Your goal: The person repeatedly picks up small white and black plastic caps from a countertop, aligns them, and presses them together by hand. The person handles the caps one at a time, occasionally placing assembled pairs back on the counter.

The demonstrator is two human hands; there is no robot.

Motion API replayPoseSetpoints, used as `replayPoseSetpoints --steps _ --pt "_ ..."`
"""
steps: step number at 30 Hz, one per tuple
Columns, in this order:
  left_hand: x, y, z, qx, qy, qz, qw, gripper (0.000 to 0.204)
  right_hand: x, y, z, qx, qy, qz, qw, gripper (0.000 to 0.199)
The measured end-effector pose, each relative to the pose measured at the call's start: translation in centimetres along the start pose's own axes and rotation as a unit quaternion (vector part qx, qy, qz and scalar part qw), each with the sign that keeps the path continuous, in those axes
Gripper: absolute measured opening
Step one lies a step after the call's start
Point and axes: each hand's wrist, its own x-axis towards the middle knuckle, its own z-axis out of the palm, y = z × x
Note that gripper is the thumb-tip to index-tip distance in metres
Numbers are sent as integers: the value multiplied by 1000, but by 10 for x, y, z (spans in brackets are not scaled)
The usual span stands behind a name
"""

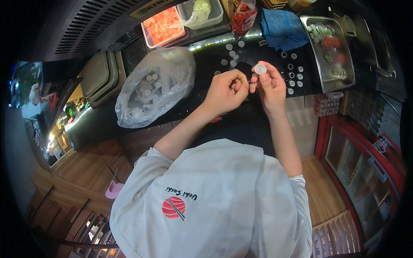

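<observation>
One small pale round piece [260,69] sits pinched in the right hand [271,88], above the desk [202,60]; a slack fingertip grip could drop it. The left hand [226,92] is curled, contents unclear. Nudged, the plastic bag [133,105] at left could spill.

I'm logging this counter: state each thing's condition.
Left hand, fingers curled, grip unclear
Right hand, pinching small white disc
Loose discs, scattered
Plastic bag, crumpled, partly filled
Blue cloth, bunched
Orange-food container, open, filled
Pale container, uncovered, partly filled
Metal tray, uncovered, partly filled

The light-grey shirt [228,193] bears a red emblem [173,207].
</observation>
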Motion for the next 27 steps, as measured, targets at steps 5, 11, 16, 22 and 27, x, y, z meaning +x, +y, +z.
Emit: replayPoseSetpoints --steps 5,11,16,22,27 --pt "6 -45 -13 165 -34 -55 984 17 0 3 -1 -42 -10 10 999 31" --pt "7 -116 -16 116 -3 -93 989 25 21 34 -13 -554 -59 -46 829 30" --pt "9 -135 -28 220 25 -57 974 23 39 80 -46 -602 -77 1 795 28" --pt "0 -136 -29 311 61 -11 948 14 44 79 -47 -693 -54 -9 719 26" --pt "5 -148 -23 328 63 46 941 14 44 93 -55 -656 -15 -84 750 27"
